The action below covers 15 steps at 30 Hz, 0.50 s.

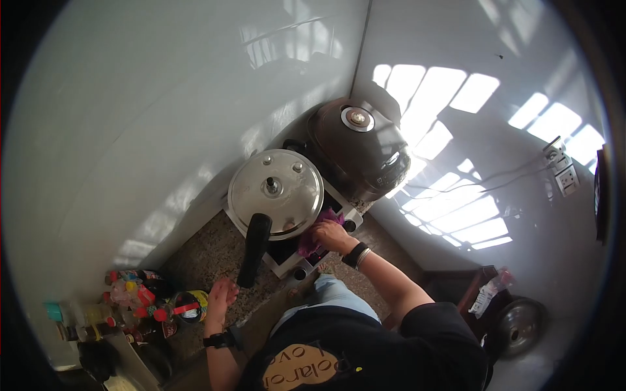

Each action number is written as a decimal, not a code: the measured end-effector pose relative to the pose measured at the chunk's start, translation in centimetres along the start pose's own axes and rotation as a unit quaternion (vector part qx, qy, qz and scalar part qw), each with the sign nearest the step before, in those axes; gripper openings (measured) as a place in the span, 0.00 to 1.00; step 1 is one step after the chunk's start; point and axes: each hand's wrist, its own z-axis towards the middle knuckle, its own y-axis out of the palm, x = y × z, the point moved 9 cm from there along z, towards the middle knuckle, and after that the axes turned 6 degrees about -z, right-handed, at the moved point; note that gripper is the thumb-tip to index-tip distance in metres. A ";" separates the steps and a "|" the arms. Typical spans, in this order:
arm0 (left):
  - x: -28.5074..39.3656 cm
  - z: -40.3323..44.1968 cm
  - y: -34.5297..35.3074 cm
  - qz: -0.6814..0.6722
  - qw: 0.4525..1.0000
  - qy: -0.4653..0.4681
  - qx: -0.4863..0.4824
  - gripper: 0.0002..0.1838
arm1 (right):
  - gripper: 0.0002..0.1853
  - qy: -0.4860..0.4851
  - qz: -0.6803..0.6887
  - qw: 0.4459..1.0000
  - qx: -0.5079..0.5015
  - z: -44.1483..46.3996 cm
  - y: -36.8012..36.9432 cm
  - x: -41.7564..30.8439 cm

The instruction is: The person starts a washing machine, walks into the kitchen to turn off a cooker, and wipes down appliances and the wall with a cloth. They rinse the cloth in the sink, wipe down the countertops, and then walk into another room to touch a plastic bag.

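My right hand point(331, 236) is closed on a purple cloth point(308, 245), pressed against the stove top just in front of the pressure cooker. The steel pressure cooker point(274, 195) stands on a silver-edged gas stove point(282, 266) with its lid on and its black handle point(255, 251) pointing toward me. My left hand point(223, 300) hangs over the granite counter beside the handle's end, not touching it. Its fingers are loosely bent and nothing shows in them. Part of the cloth is hidden under my right hand.
A large dark brown domed appliance point(358, 150) sits behind the cooker against the wall. Several bottles and jars point(140, 303) crowd the counter at left. A wall socket point(562, 166) is at right, with a round metal lid point(518, 329) lower down. Stove knobs point(350, 226) face me.
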 end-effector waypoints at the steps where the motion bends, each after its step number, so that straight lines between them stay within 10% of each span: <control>1: -0.6 -0.1 -0.1 0.001 1.000 0.001 -0.004 0.20 | 0.07 0.061 -0.031 0.998 -0.012 0.4 -1.1 2.8; 6: -4.0 -0.6 -0.1 0.001 0.997 -0.065 0.032 0.25 | 0.09 0.208 0.063 0.971 0.098 0.6 -2.6 10.6; 8: -4.0 -0.3 0.3 -0.001 0.997 -0.069 0.029 0.26 | 0.09 0.128 -0.105 0.921 0.354 -2.3 -6.3 7.0; 10: -3.7 -0.1 0.0 -0.018 0.998 -0.045 0.036 0.26 | 0.10 0.146 -0.082 0.915 0.366 -4.8 -6.5 7.1; 12: -3.7 0.1 -0.8 -0.010 0.998 -0.039 0.052 0.25 | 0.13 0.292 0.218 0.896 0.254 -7.5 -4.0 11.9; 15: -3.4 0.1 -0.8 -0.012 0.996 -0.038 0.082 0.23 | 0.16 0.316 0.236 0.840 0.374 -11.5 -13.9 12.0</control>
